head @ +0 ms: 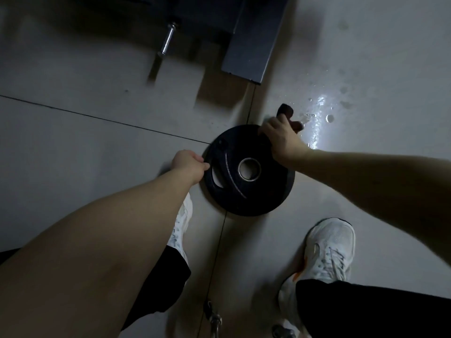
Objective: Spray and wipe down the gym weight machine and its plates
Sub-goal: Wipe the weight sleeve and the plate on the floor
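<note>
Plate job, floor level. Black weight plate [249,189] sits mid-frame on the grey tile floor [97,132], flat face and centre hole up toward the camera. It is round, so there is no long axis to line up. Cannot tell if it lies fully flat or is tipped a bit.

Left grip [189,164] is at the plate's 9 o'clock, fingers curled onto the rim by the slot cut-out. Right grip [280,139] is at the plate's 1 o'clock, fingers curled around a dark wad [286,110], likely the wipe cloth, which pokes out past the knuckles. Cannot tell if those fingers also clamp the rim. Both grips touch the plate on near-opposite edges, neither nearer than the other.

Judgement: the plate is being steadied or turned for wiping, the right doing the wiping and the left bracing.

A wet, shiny spray patch [317,118] is on the floor at 1 o'clock, just beyond the right grip, so there is a slip risk. Machine base [244,52] and a chrome peg [168,37] are at 12 o'clock, apart from the plate. White shoes [329,250] are at 5 and 7 o'clock. The room is dim.
</note>
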A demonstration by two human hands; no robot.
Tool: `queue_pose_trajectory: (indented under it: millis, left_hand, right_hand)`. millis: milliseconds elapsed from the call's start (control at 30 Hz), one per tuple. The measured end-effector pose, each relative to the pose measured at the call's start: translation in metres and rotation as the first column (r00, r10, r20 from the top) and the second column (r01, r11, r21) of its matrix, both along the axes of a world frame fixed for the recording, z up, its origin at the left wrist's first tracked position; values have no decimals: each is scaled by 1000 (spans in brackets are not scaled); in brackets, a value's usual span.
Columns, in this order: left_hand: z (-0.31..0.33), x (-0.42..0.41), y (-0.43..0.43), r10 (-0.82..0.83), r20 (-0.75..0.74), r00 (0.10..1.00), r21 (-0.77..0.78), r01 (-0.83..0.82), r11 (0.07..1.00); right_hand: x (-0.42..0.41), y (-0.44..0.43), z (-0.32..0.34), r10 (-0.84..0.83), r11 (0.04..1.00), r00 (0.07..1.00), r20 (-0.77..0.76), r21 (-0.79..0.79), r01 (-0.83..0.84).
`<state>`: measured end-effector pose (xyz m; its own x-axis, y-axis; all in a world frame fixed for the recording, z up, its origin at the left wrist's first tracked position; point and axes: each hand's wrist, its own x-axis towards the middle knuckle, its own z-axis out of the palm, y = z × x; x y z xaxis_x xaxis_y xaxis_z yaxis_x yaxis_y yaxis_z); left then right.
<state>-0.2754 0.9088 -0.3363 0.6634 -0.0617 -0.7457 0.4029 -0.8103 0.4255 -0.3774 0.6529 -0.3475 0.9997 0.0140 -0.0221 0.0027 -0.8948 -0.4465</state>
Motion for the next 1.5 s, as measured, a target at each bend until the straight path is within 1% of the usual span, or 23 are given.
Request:
queue_pose_trajectory:
  millis: [67,100,167,200,267,367,400,433,467,533,600,667,733,767,800,933,1000,1067,1100,1233,1300,1400,1500]
  left_hand:
    - [5,-1,-2,-2,9,1000,14,2,1000]
    - [7,-1,-3,3,9,1000,21,-3,1000]
    - [5,1,-3,9,7,1000,29,-9,1000]
    - [5,1,-4,5,8,1000,34,-5,999]
    - [7,1,-5,-32,12,999,56,32,998]
    - [9,2,-8,-94,44,995,102,89,991]
    - [9,3,-10,-98,50,994,109,92,990]
    - [9,4,-11,-101,53,993,115,94,989]
    - [10,4,-13,-106,53,993,120,99,988]
    - [11,3,-14,-127,51,991,132,119,984]
    - [11,2,-14,-141,52,989,147,132,980]
    - [11,3,-15,-152,58,987,160,141,977]
    - [12,4,-17,-160,53,986,173,149,974]
    - [13,5,-18,-159,46,986,175,148,973]
    - [15,5,-19,-157,36,987,174,148,973]
    - [21,8,-17,-167,0,986,144,165,976]
    - [20,13,-15,-148,-26,989,100,150,984]
    - [20,13,-12,-115,-60,992,53,119,992]
    - [23,12,-11,-96,-70,993,34,99,995]
    - [24,12,-11,13,-91,996,9,-12,1000]
    - [20,12,-7,70,-112,991,19,-68,998]
    - [16,13,-3,139,-153,978,-17,-143,990]
    - [14,15,1,88,-192,977,-35,-96,995]
  right_hand:
    - [16,31,4,-152,988,986,-71,20,154]
    - [17,50,6,-166,985,979,-119,30,171]
    - [3,77,1,-132,989,983,-129,48,139]
    - [-13,83,-3,-76,994,989,-127,68,85]
    - [-57,90,-7,148,985,981,-129,114,-133]
    - [-107,74,-4,504,863,862,-61,89,-498]
    - [-105,57,-4,548,837,836,-45,49,-546]
    - [-96,39,-4,527,850,849,-45,11,-527]
    - [-84,21,-5,443,896,896,-37,-24,-444]
    - [-60,-5,-2,197,978,980,-33,-55,-199]
    - [-56,-2,-1,-31,999,998,-62,-27,29]
    - [-68,20,1,-271,962,959,-82,10,273]
    - [-89,48,-5,-518,849,848,-113,50,525]
    - [-101,65,-7,-599,790,789,-139,63,610]
    - [-110,85,-8,-626,763,762,-167,71,643]
    - [-126,151,2,-517,815,812,-271,136,564]
    - [-118,147,6,-428,858,864,-263,180,480]
    - [-99,132,11,-273,925,942,-197,216,313]
    - [-82,125,11,-236,940,956,-175,209,270]
    - [13,109,13,-342,918,934,-102,177,355]
    - [40,111,7,-320,929,943,-94,161,332]
    - [23,133,1,-168,963,984,-66,202,178]
    - [-26,151,-2,69,976,996,-58,210,-55]
